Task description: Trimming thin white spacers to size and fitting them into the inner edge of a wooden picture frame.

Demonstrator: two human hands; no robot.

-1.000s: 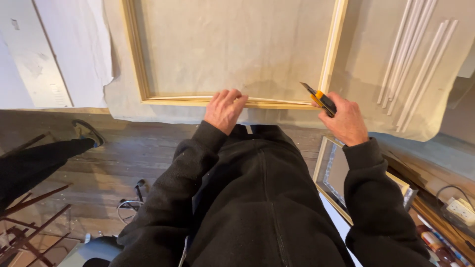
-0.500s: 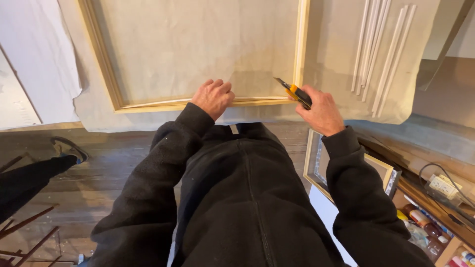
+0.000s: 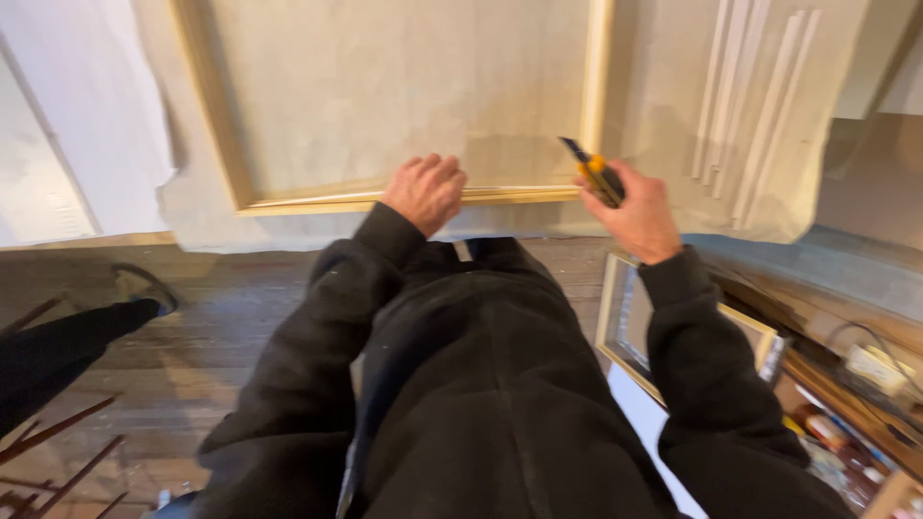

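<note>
A large light wooden frame (image 3: 317, 200) lies flat on a table covered with beige paper (image 3: 673, 115). My left hand (image 3: 424, 190) rests knuckles-up on the frame's near rail, pressing it down. My right hand (image 3: 635, 210) grips a yellow and black utility knife (image 3: 593, 171), whose blade end points toward the frame's near right corner. Both arms wear black sleeves.
Several white moulding strips (image 3: 760, 106) lie on the paper at the right. A second framed picture (image 3: 635, 317) leans below the table by my right arm, beside a cluttered shelf (image 3: 865, 384). Another person's dark leg and shoe (image 3: 135, 288) stand on the wooden floor at left.
The view has shifted slightly. My left hand stays on the near rail, and my right hand still holds the knife near the frame's right corner.
</note>
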